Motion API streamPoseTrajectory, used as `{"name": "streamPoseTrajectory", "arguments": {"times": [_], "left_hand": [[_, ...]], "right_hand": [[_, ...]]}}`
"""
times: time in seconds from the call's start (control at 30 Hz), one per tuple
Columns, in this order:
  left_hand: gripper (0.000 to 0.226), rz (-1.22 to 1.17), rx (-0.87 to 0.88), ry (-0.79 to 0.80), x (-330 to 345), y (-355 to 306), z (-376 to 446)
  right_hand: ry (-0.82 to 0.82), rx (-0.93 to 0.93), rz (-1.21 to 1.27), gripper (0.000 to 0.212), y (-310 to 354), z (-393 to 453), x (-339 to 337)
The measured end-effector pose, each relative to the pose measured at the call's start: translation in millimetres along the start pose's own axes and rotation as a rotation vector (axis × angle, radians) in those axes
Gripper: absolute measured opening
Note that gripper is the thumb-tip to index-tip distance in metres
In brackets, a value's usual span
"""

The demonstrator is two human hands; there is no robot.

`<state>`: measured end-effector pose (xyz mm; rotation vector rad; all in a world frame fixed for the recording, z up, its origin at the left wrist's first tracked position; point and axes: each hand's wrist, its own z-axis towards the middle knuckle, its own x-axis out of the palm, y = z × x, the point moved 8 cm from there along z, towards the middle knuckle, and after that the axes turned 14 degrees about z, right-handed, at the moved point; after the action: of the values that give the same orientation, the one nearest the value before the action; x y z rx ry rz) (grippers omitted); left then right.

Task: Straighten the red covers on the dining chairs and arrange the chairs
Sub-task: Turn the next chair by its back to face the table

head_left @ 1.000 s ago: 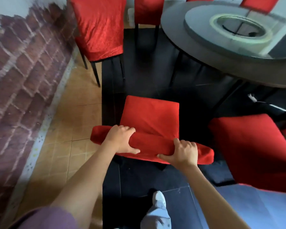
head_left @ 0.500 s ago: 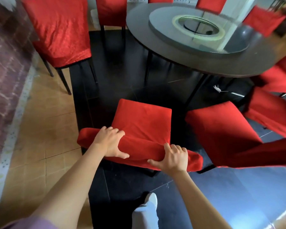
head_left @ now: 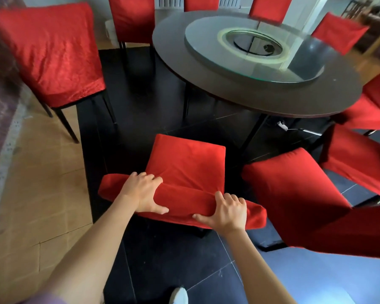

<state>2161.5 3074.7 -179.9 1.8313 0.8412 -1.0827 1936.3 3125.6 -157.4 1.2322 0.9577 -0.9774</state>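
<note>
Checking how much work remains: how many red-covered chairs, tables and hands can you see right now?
Red fabric-covered dining chairs: 9
Round dark wooden table: 1
Hands, both gripping the nearest chair's backrest: 2
Total: 12

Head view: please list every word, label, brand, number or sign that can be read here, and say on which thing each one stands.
None: no readable text appears anywhere in this view.
The red cover that the left hand and right hand hold is plain.
The round table and its glass turntable carry no lettering.
The wall on the left shows only a blurred brick pattern.
</note>
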Motion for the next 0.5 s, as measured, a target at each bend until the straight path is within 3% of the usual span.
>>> {"name": "streamPoseTrajectory", "arguments": {"times": [0.23, 0.5], "left_hand": [[0.11, 0.012, 0.004, 0.018, -7, 33, 54], [0.112, -0.011, -0.051, 0.114, -5, 63, 83]], "right_hand": [[0.108, 0.072, -0.046, 0.105, -7, 62, 18], [0.199, 0.088, -0.036, 0.109, 0, 104, 28]]}}
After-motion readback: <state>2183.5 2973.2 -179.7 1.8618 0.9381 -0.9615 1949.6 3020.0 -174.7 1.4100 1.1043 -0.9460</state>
